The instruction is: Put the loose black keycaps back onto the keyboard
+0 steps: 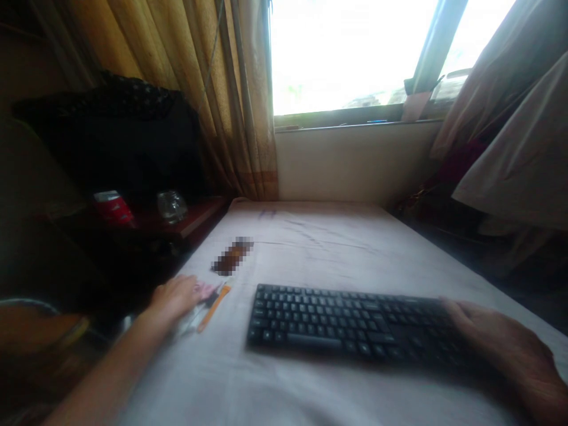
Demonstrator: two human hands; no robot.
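A black computer keyboard (323, 319) lies lengthwise over the white-covered surface, its right end slightly blurred. My right hand (501, 343) grips that right end, the thumb on top and the other fingers hidden beneath. At the left edge of the surface, my left hand (175, 296) has its fingers curled down onto a small pink crumpled thing (205, 291), perhaps cloth; its kind is unclear. Beside those fingers lies a slim orange stick-like tool (213, 309), with something clear and plastic-looking around it.
A pixelated brown rectangular object (232, 256) lies beyond my left hand. On a dark red stand to the left are a red can (113, 208) and a glass jar (172, 206), before a dark screen (133, 148). Yellow curtains (239, 100) and a window (350, 53) are behind; clothes (519, 148) hang at right.
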